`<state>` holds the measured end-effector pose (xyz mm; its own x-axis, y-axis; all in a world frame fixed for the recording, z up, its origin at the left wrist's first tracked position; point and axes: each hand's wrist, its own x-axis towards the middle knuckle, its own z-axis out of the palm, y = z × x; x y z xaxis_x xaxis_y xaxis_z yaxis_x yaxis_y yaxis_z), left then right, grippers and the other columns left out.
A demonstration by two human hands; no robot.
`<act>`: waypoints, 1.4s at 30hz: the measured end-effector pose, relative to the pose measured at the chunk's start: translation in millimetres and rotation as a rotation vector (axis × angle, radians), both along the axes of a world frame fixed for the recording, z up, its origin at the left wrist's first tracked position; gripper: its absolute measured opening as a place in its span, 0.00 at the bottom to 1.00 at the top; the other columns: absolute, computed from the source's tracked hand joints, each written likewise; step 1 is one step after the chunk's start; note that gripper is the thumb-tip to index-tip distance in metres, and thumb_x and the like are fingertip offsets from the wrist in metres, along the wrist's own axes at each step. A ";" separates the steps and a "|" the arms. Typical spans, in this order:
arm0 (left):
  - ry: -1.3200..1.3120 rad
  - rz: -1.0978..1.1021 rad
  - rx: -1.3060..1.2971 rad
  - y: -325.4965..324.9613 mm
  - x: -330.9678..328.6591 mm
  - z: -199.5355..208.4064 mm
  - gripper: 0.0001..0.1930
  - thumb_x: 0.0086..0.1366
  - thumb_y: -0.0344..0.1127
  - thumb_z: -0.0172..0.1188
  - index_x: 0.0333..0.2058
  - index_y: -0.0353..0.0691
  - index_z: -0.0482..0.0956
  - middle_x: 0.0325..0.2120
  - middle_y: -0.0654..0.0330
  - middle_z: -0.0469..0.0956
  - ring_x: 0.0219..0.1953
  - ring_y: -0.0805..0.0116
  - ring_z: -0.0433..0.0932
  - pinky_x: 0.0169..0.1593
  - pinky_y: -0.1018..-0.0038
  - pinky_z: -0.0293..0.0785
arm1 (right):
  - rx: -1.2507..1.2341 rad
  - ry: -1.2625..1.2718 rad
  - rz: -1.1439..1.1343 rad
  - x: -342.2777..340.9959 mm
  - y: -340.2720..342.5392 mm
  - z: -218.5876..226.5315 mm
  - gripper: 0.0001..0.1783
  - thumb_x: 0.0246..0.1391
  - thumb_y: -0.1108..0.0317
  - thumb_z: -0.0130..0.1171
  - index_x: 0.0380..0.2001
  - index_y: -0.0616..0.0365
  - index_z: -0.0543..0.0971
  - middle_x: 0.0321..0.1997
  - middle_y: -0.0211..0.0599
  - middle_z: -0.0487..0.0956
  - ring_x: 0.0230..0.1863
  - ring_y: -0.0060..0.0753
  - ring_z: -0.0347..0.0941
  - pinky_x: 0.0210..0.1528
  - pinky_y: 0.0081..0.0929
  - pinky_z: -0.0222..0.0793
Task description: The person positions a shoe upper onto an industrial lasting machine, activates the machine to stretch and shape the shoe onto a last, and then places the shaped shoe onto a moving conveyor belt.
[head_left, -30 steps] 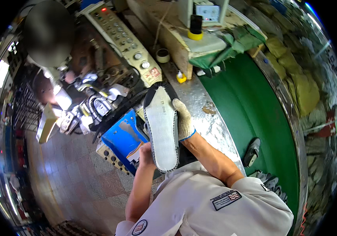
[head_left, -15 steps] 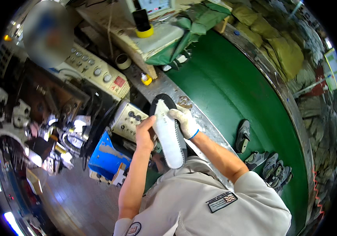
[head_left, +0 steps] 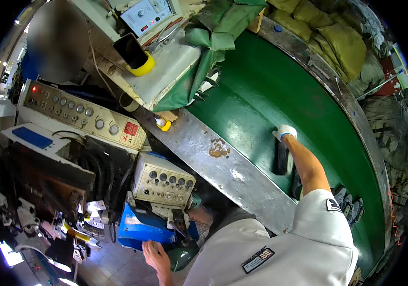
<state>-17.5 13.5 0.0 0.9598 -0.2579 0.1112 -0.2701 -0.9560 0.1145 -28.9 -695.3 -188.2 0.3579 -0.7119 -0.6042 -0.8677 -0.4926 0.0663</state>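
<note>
My right hand [head_left: 286, 131], in a white glove with a blue cuff, is stretched out over the green conveyor belt [head_left: 242, 114]. Its fingers are closed on the far end of a dark shoe [head_left: 282, 159] with a pale side, which is at the belt; whether it rests fully on the surface I cannot tell. A grey shoe [head_left: 297, 186] lies just nearer, partly behind my forearm. Down at the left, my bare left hand [head_left: 156, 257] has its fingers apart and holds nothing visible. It is beside the lower edge of a blue metal box [head_left: 142, 229].
Several shoes [head_left: 351, 205] stand along the belt to the right. A metal ledge [head_left: 223, 157] borders the belt. Left are a control box [head_left: 163, 183] with knobs and a long control panel [head_left: 80, 114]. A yellow-capped bottle [head_left: 164, 124] and yellow tape roll [head_left: 142, 66] stand ahead.
Both hands held the shoe, pale bottom up, before my body. My right hand has carried it rightward to the belt; my left hand let go and moved down-left. The view has shifted.
</note>
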 end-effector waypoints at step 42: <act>0.572 0.540 -1.737 51.5 122.1 24.7 0.11 0.68 0.39 0.64 0.36 0.35 0.83 0.27 0.63 0.82 0.28 0.73 0.81 0.38 0.72 0.80 | 1.823 -0.691 -0.427 98.6 525.6 175.9 0.21 0.63 0.64 0.61 0.56 0.62 0.76 0.47 0.32 0.81 0.46 0.26 0.77 0.50 0.27 0.74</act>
<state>104.6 64.9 24.7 0.8987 0.0701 -0.4330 0.3871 0.3378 0.8579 69.7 -169.7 -12.3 0.8109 0.3827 -0.4426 -0.5797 0.6285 -0.5186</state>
